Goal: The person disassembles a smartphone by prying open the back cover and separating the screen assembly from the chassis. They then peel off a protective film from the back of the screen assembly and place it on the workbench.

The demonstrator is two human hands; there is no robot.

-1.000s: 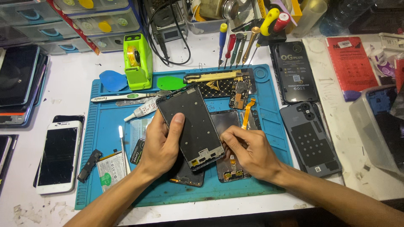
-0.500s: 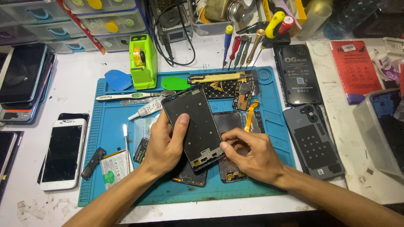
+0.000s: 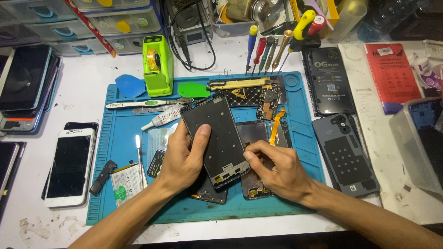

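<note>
Phone frame (image 3: 217, 138) at frame centre over the blue mat (image 3: 295, 138), long axis running upper left to lower right. Left hand (image 3: 182, 159) grips its left edge, thumb on top. Right hand (image 3: 277, 168) pinches the frame's lower right edge, fingertips (image 3: 249, 154) touching it.

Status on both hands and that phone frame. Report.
Left hand grips the phone frame, tilted above the blue mat. Right hand pinches its lower right edge. Open phone parts lie underneath; nothing blocking.
</note>
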